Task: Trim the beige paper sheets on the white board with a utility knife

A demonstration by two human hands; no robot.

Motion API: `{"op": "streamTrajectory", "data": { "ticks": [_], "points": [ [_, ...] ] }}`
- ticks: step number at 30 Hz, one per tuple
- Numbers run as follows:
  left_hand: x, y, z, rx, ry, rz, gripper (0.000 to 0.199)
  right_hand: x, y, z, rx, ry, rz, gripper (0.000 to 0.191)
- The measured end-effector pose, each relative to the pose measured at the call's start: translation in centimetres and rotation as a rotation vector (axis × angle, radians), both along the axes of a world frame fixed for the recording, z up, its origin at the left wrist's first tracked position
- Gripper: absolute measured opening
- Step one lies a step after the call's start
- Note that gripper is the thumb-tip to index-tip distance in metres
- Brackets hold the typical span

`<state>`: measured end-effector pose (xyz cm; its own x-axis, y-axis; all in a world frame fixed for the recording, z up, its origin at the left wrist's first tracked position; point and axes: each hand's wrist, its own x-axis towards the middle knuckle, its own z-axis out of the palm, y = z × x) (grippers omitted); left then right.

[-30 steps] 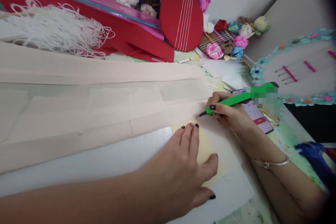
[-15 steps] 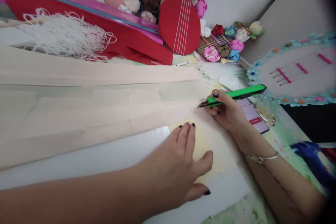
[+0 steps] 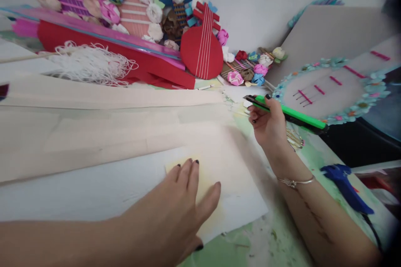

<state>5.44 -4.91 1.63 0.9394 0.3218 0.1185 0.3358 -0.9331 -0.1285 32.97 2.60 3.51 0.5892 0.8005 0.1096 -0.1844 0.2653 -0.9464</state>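
Observation:
My left hand lies flat with its fingers spread on a pale yellow piece, which rests on a white sheet. My right hand is closed around a green and black utility knife. The knife is raised above the table, its blade out and pointing left. Long cream-coloured strips run across the table beyond my left hand, partly overlapping the white sheet. The lower edge of the yellow piece is hidden under my palm.
Behind the strips lie tangled white string and red material. A red paper guitar and paper flowers stand at the back. On the right are a flower-edged oval piece and a blue glue gun.
My right hand has lifted the knife off the sheet, and its blade now tips upward. My left hand stays flat on the yellow piece. The view has shifted, showing more of the back.

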Motion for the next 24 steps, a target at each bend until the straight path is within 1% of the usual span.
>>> {"op": "streamTrajectory", "data": {
  "ticks": [4, 6, 9, 11, 13, 15, 17, 19, 20, 22, 24],
  "points": [
    [-1.3, -1.2, -0.6, 0.058, -0.008, 0.013, 0.073, -0.8, -0.6, 0.2, 0.043, -0.089, 0.051, 0.032],
    [-1.9, -1.6, -1.0, 0.088, 0.000, 0.010, 0.070, -1.6, -1.0, 0.5, 0.031, -0.157, 0.082, 0.039],
    [-2.8, -1.9, -1.3, 0.125, 0.026, 0.004, 0.073, -2.6, -1.8, 1.0, -0.005, -0.264, 0.143, 0.048],
    [-3.3, -1.8, -0.9, 0.132, 0.058, 0.017, 0.076, -2.8, -2.4, 1.0, -0.053, -0.340, 0.205, 0.048],
    [-3.4, -1.6, -0.1, 0.095, 0.113, 0.062, 0.072, -2.3, -2.9, 0.6, -0.127, -0.424, 0.252, 0.044],
    [-3.0, -1.2, 1.0, 0.022, 0.165, 0.130, 0.058, -1.2, -3.6, -0.2, -0.214, -0.543, 0.250, 0.040],
    [-2.1, -0.6, 1.8, -0.029, 0.183, 0.146, 0.039, 0.3, -4.3, -1.2, -0.268, -0.748, 0.199, 0.035],
    [-0.8, 0.0, 2.1, 0.005, 0.120, 0.060, 0.032, 1.6, -4.9, -2.0, -0.313, -0.897, 0.154, 0.028],
    [-0.1, 0.3, 2.0, 0.059, 0.044, 0.017, 0.030, 2.0, -5.3, -2.3, -0.342, -0.947, 0.167, 0.026],
    [1.0, 0.9, 1.3, 0.185, -0.138, -0.092, 0.035, 2.5, -5.8, -2.4, -0.384, -0.986, 0.193, 0.022],
    [1.7, 1.4, 0.3, 0.234, -0.246, -0.193, 0.037, 2.5, -6.2, -2.1, -0.404, -0.950, 0.232, 0.021]
  ]
}}
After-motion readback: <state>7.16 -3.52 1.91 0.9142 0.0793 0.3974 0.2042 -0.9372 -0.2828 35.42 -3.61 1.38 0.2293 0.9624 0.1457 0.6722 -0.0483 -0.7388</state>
